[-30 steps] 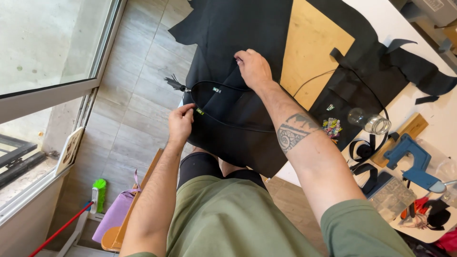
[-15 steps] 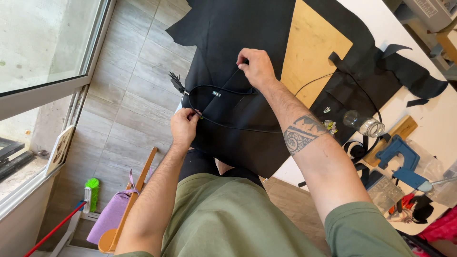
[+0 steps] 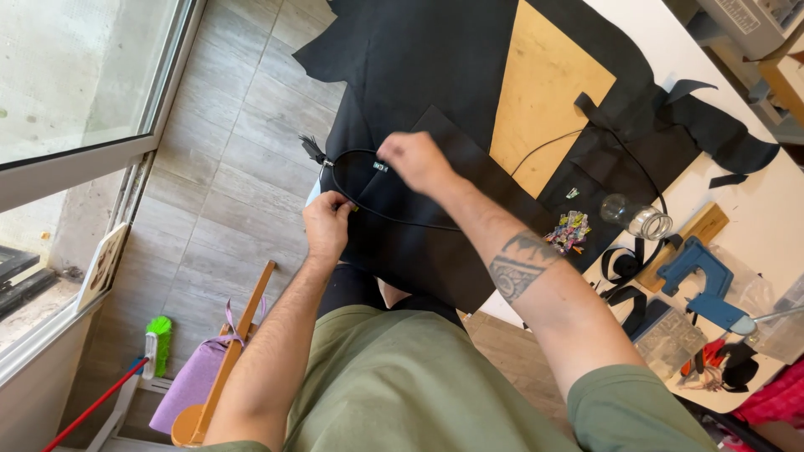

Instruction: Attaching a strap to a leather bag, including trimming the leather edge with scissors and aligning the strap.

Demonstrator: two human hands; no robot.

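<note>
Left hand [image 3: 325, 224]: fingers pinching black cord [image 3: 394, 219], lower middle.
Right hand [image 3: 416, 161]: closing on cord, blurred.
Progress: cord partly laid over black fabric [image 3: 419, 75]; rest looping loose.

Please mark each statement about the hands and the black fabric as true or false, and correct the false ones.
1. The left hand pinches the thin black cord at the edge of the black fabric. True.
2. The right hand rests on the floor. False: it is over the black fabric.
3. A clear glass jar lies on its side on the table. True.
4. The blue tool is in the right hand. False: it lies on the table, away from both hands.
</note>
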